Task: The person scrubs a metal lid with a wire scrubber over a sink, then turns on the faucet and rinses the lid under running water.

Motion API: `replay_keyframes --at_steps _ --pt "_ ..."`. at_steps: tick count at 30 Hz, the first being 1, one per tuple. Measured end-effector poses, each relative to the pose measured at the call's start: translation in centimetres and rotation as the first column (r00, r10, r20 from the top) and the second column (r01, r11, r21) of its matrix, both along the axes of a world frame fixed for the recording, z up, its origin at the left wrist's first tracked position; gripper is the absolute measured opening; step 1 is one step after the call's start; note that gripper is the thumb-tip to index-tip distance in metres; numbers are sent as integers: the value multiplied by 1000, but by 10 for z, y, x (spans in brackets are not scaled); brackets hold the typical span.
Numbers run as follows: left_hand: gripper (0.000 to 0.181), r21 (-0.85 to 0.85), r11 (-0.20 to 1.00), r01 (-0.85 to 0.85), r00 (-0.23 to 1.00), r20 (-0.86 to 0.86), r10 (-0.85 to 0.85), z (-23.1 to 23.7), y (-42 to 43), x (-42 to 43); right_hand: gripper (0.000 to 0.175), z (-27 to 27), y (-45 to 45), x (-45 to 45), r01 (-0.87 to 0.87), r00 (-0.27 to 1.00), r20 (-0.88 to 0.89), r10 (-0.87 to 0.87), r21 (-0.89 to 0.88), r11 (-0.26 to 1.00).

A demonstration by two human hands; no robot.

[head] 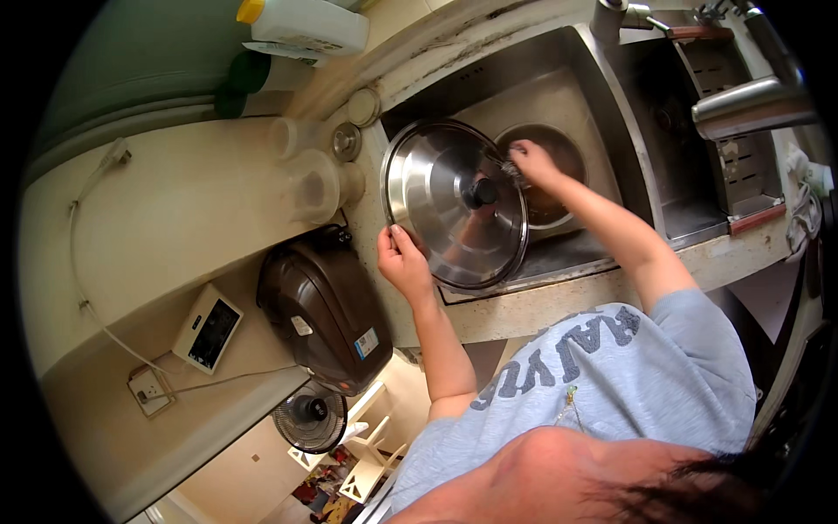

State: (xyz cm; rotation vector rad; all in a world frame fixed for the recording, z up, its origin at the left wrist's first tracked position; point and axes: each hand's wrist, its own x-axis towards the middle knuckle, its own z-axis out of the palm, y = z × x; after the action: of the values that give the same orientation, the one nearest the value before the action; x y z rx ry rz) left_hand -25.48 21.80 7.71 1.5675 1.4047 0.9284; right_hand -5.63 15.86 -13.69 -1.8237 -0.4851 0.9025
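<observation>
A large stainless steel pot lid (432, 190) with a black knob (483, 191) is tilted over the left part of the sink basin (543, 92). My left hand (402, 259) grips the lid's lower left rim, thumb on top. With bent fingers, my right hand (533, 160) holds a metal scouring pad (510, 169) against the lid's right edge. Beneath that hand, a round metal bowl (576, 154) with brownish liquid sits in the basin, partly hidden by the lid and my forearm.
A dark brown rice cooker (321, 314) stands left of the sink. Clear plastic containers (314, 187), a sink strainer (346, 141) and a round cap (363, 107) are on the counter. The metal faucet (753, 105) reaches in from the right, over the second basin (674, 144).
</observation>
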Motion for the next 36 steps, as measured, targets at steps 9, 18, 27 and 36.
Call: replay_keyframes --at_steps 9,18,27,36 --pt "18 332 917 219 974 -136 -183 32 -32 25 28 126 -69 -25 -270 954 175 241 162 949" --pt "31 516 138 845 524 -751 -401 28 -101 28 62 186 -121 35 326 270 -952 145 232 916" --pt "38 403 247 881 460 -610 -646 24 -116 9 9 178 -160 28 222 621 -782 -58 105 969" --pt "22 -776 432 460 775 588 230 -48 -104 -41 14 173 -182 25 272 552 -834 -15 163 948"
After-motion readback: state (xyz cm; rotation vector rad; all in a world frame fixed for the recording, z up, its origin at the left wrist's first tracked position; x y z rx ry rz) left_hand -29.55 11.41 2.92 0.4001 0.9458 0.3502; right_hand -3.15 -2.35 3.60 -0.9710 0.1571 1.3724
